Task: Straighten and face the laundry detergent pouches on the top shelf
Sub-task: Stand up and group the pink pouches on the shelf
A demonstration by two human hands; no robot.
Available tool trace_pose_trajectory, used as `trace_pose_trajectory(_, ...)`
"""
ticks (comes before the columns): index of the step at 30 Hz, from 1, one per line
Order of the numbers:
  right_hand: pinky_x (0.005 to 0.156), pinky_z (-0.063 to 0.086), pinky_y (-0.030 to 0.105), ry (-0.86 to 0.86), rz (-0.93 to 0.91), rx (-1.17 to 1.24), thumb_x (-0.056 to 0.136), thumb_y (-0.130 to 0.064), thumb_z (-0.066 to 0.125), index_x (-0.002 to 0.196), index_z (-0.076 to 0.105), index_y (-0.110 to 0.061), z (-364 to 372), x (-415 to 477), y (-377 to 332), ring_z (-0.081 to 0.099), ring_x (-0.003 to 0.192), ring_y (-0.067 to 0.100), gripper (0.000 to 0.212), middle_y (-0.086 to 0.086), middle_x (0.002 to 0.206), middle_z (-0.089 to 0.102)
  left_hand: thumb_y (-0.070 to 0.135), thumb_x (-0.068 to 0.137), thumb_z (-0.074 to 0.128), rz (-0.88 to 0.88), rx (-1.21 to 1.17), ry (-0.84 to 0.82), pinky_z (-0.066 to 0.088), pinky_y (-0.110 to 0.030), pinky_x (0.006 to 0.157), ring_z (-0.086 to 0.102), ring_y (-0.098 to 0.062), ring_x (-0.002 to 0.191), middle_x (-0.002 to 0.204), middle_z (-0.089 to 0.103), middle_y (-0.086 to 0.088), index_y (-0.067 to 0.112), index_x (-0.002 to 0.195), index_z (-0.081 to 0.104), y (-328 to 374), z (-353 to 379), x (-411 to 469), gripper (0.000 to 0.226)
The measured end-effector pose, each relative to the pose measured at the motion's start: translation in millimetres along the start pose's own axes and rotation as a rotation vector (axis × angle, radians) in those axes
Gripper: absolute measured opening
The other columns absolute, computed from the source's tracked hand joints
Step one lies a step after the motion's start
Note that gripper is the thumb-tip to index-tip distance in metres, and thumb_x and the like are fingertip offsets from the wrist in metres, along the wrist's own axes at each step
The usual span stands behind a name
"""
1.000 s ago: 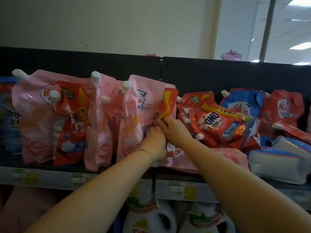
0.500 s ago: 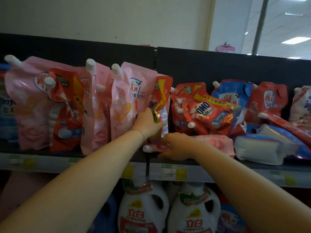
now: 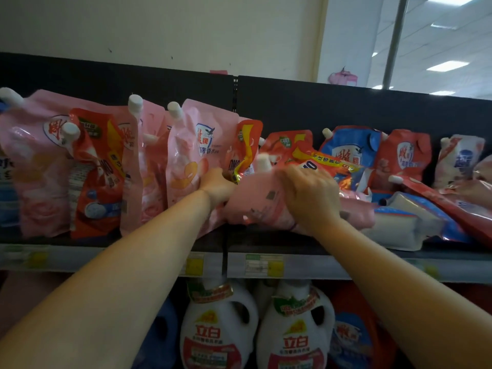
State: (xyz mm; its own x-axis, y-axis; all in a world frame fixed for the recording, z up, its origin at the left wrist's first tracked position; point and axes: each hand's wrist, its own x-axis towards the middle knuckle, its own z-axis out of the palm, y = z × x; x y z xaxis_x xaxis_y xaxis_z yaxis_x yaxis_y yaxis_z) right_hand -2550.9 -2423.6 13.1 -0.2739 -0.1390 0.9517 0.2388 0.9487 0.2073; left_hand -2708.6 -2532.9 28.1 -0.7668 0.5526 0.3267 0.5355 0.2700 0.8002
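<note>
fingers point(image 3: 290, 177) of the right hand point(image 3: 311, 198) are curling down over the top edge of a lying pink pouch point(image 3: 255, 201), gripping it at the centre of the frame on the top shelf point(image 3: 266, 242). the right forearm is reaching up from the lower right, palm down. the left hand point(image 3: 217, 187) is reaching up from the lower left, its thumb lying on the front of an upright pink pouch point(image 3: 194, 145) and its fingers wrapping round that pouch's right edge, tips hidden beside a red omo pouch point(image 3: 243, 147). the lying pouch is running its long axis roughly across the frame, tilted, with the white cap point(image 3: 263, 161) at its raised left end pointing up. its right part is lying hidden under the right hand and wrist. print on the pouches at far right is showing too blurred to read.
</note>
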Motion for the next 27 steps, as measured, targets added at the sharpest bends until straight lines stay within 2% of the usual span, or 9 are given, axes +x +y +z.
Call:
trace_pose_trajectory(3,0.058,0.030,0.024,0.087,0.125,0.023,0.096,-0.026,0.047,0.084,0.064,-0.010,-7.8,18.6,7.4,0.047,0.052,0.013,0.026,0.002,0.067,0.064,0.010,0.098,0.046,-0.042,-0.097,-0.038,0.044,-0.033,0.083,0.058,-0.031,0.092,0.107,0.055,-0.017,-0.006,0.125,0.051,5.8,-3.1,-6.7,0.033)
trace_pose_trajectory(5,0.059,0.031,0.024,0.086,0.143,0.040,0.097,-0.027,0.046,0.086,0.063,-0.011,-4.8,23.2,8.5,0.044,0.053,0.012,0.026,0.001,0.069,0.064,0.013,0.100,0.045,-0.049,-0.223,-0.046,0.043,-0.028,0.077,0.060,-0.028,0.090,0.102,0.050,-0.012,-0.003,0.131,0.046,7.9,-7.5,-8.5,0.035)
trace_pose_trajectory(7,0.062,0.033,0.026,0.085,0.165,0.084,0.098,-0.026,0.046,0.089,0.063,-0.011,0.9,26.3,9.6,0.042,0.058,0.009,0.025,0.002,0.074,0.066,0.025,0.099,0.050,-0.049,-0.332,-0.029,0.045,-0.019,0.059,0.059,-0.023,0.079,0.089,0.055,-0.007,0.003,0.116,0.056,11.4,-15.1,-18.3,0.028)
trace_pose_trajectory(9,0.062,0.038,0.030,0.079,0.230,0.151,0.099,-0.027,0.044,0.092,0.063,-0.010,6.5,31.3,11.3,0.046,0.060,0.010,0.026,0.002,0.079,0.067,0.050,0.088,0.059,-0.033,-0.463,0.042,0.049,-0.019,0.066,0.056,-0.016,0.073,0.103,0.065,-0.010,0.009,0.106,0.063,13.8,-22.4,-24.5,0.045)
trace_pose_trajectory(12,0.064,0.045,0.034,0.088,0.391,0.277,0.102,-0.028,0.038,0.094,0.060,-0.011,11.0,44.4,11.0,0.052,0.065,0.014,0.028,-0.007,0.077,0.057,0.086,0.060,0.055,0.161,-0.402,0.028,0.045,-0.040,0.097,0.061,-0.024,0.102,0.110,0.068,-0.005,0.027,0.096,0.071,10.8,-29.6,-29.5,0.072)
trace_pose_trajectory(15,0.060,0.038,0.015,0.129,0.541,0.374,0.103,-0.026,0.037,0.092,0.056,-0.009,17.1,60.6,9.5,0.048,0.065,0.002,0.027,-0.017,0.070,0.043,0.064,0.066,0.072,0.271,-0.392,0.118,0.046,-0.029,0.092,0.053,-0.017,0.117,0.125,0.056,0.001,0.020,0.127,0.046,0.8,-22.3,-36.8,0.080)
trace_pose_trajectory(19,0.053,0.040,0.010,0.160,0.628,0.627,0.103,-0.028,0.035,0.086,0.049,-0.014,32.4,73.1,0.6,0.047,0.055,-0.004,0.026,-0.010,0.067,0.048,0.060,0.068,0.073,0.559,0.009,0.485,0.011,-0.040,0.118,0.001,-0.016,0.146,0.157,0.002,-0.001,0.022,0.149,-0.002,-15.6,0.4,-52.6,0.117)
trace_pose_trajectory(22,0.052,0.040,0.011,0.214,0.796,0.779,0.103,-0.033,0.032,0.081,0.046,-0.020,44.5,69.4,-9.2,0.046,0.053,-0.003,0.029,-0.007,0.068,0.048,0.066,0.074,0.064,0.695,0.316,0.577,-0.009,-0.044,0.116,-0.026,-0.018,0.143,0.156,-0.023,-0.004,0.021,0.150,-0.013,-20.8,14.4,-57.5,0.117)
trace_pose_trajectory(27,0.070,0.050,0.036,0.069,0.977,0.748,0.103,-0.038,0.028,0.093,0.049,-0.021,42.2,60.1,10.8,0.057,0.077,0.016,0.029,0.006,0.090,0.058,0.041,0.081,0.069,0.900,0.628,0.170,0.015,-0.050,0.117,0.002,-0.021,0.147,0.158,0.021,-0.009,0.016,0.145,0.036,-18.3,48.6,-50.1,0.076)
